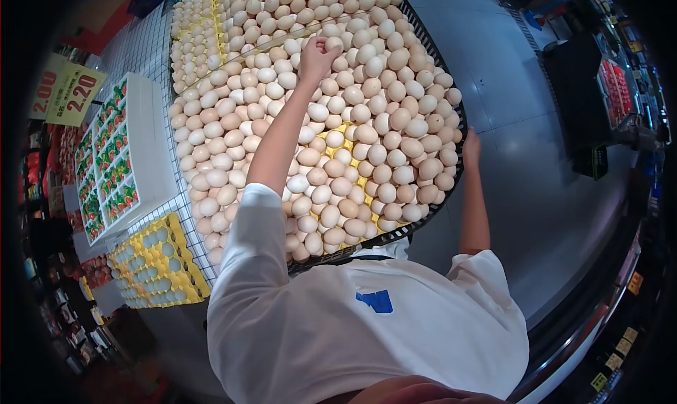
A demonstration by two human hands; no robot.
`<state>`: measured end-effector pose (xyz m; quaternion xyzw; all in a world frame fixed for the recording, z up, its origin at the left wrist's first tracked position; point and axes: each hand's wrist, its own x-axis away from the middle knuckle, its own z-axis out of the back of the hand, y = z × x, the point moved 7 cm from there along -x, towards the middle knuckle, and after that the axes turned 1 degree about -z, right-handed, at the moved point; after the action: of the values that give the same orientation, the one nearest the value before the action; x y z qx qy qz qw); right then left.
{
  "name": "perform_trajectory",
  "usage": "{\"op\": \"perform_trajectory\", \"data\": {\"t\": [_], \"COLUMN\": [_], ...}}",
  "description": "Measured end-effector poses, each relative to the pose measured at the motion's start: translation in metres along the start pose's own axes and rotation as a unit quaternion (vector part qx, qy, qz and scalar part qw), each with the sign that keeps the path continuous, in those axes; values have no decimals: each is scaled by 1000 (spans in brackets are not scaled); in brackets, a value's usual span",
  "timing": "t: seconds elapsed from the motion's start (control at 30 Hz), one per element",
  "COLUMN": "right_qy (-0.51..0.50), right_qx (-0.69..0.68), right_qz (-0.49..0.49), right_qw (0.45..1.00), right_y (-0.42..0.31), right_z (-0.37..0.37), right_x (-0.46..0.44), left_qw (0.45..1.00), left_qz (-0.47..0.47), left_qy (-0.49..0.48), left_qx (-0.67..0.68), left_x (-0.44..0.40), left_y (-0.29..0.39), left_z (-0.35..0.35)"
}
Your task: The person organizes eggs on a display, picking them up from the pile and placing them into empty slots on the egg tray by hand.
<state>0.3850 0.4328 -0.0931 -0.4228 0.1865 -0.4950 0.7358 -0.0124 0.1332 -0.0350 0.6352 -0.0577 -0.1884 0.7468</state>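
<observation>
Pale brown eggs [233,122] lie heaped in a wide black basket [457,115] with a slotted rim. My left hand [319,57] is over the upper middle of the heap, its thumb and fingers closed on an egg [333,46]. Part of a yellow egg tray [334,137] shows between the eggs nearer my body. At the right edge of the basket, my right hand [472,148] grips the rim; its fingers are partly hidden.
A white box of packed red-and-green items [135,185] stands at the left, above yellow trays of pale eggs [156,263]. Price signs [77,93] hang at the upper left. Grey floor [522,150] lies to the right, with a dark stand [575,93] beyond.
</observation>
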Motion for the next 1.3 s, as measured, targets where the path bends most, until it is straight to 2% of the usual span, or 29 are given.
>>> {"op": "perform_trajectory", "data": {"t": [0.03,0.1,0.17,0.23,0.3,0.4,0.57,0.63,0.67,0.73,0.77,0.87,0.9,0.97,1.0,1.07,1.1,1.17,1.23,1.3], "right_qy": [3,8,-7,8,21,15,11,19,-17,-19,-19,-26,-16,-24,-29,-23,-19,-19,-16,-11], "right_qx": [-8,-16,20,1,-16,-20,-8,-13,-14,8,18,12,11,3,-4,-1,3,4,6,14], "right_qz": [6,13,-14,-15,-18,-34,-36,-11,-45,-28,-23,-30,-17,-20,-21,-15,-7,-13,-19,-25], "right_qw": [1000,1000,1000,1000,999,999,999,1000,999,999,999,999,1000,1000,999,1000,1000,1000,1000,1000], "right_y": [3,1,-5,-10,-9,-6,-7,-12,-7,3,11,19,20,21,20,17,14,4,1,0], "right_z": [-2,1,1,1,1,1,1,-1,-1,-1,-3,-6,-6,-7,-6,-3,-3,-1,0,1], "right_x": [-1,-1,3,8,10,7,8,7,8,1,-4,-10,-10,-11,-10,-9,-8,-2,2,3], "left_qw": [999,1000,997,998,985,981,986,982,983,984,983,950,942,903,903,809,810,798,802,769], "left_qz": [-17,-9,-24,-17,-64,-83,-36,-32,-24,-6,9,-85,-75,-113,-113,-91,-92,-49,-65,-53], "left_qy": [7,10,3,-2,18,22,9,4,-16,-42,-22,26,51,79,77,63,63,-12,-17,-42], "left_qx": [-30,-4,-77,-67,-157,-174,-163,-184,-180,-174,-184,-299,-322,-408,-408,-577,-576,-601,-593,-636], "left_x": [4,0,6,5,6,7,13,17,20,27,32,31,32,29,26,14,10,4,1,-3], "left_y": [7,-2,6,5,11,15,8,3,0,4,11,23,30,39,34,14,8,-10,-6,-10], "left_z": [-5,-14,-18,-20,-17,-16,-1,21,31,58,77,134,153,185,202,230,241,253,254,249]}}
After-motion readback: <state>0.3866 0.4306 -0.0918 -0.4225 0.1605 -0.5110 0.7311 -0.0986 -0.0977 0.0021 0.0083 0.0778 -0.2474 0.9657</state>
